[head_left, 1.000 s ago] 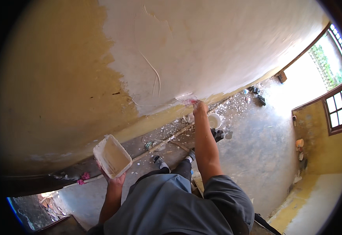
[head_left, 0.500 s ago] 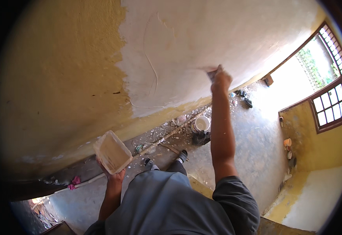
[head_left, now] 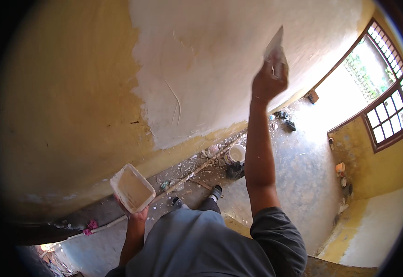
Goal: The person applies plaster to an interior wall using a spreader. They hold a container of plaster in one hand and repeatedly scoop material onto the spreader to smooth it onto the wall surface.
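My left hand (head_left: 139, 214) grips a pale rectangular tub (head_left: 120, 194) from beneath, near the yellow wall's foot. A light, smeared layer coats the tub's inside. Raised high in front of the wall, my right hand (head_left: 269, 82) is closed around a putty knife (head_left: 274, 44), its blade pointing up and slightly right. The handle is mostly hidden by my fingers. Behind it, white filler (head_left: 201, 69) covers much of the wall, with a few thin raised ridges. Bare yellow wall (head_left: 67, 83) shows to the left with a ragged border.
Along the wall's foot lie a long pole (head_left: 197, 171), white crumbs and rubbish. A white bucket (head_left: 235, 154) stands there beside a black bag (head_left: 234, 171). My feet are close to the pole. At right are a barred window (head_left: 388, 120) and an orange container (head_left: 340, 167).
My right hand has moved up and slightly right with the putty knife, whose blade now points upward. The tub has stayed in my left hand, slightly lower in view.
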`<state>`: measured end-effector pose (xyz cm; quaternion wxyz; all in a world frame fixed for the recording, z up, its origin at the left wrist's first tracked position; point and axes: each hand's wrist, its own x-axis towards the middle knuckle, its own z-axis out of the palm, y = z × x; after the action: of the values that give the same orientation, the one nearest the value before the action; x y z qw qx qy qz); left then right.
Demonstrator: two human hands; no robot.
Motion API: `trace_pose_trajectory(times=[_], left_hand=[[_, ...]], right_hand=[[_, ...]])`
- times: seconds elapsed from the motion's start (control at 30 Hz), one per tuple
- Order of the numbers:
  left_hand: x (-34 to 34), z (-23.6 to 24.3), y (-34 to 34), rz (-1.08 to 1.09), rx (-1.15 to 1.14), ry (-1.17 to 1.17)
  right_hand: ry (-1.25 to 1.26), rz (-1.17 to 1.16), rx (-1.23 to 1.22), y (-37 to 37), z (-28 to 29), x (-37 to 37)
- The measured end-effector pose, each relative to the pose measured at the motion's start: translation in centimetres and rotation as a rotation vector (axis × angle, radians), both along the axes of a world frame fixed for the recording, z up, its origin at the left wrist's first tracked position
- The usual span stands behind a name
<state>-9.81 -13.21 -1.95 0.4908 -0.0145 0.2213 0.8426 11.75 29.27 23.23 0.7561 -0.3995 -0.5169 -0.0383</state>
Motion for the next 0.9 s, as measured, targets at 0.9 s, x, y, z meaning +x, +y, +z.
trace_pose_trajectory(times=[0.9], left_hand=[[0.6, -0.2, -0.6, 0.068, -0.062, -0.023]], right_hand=[[-0.207, 0.216, -0.079, -0.4, 2.2, -5.2]])
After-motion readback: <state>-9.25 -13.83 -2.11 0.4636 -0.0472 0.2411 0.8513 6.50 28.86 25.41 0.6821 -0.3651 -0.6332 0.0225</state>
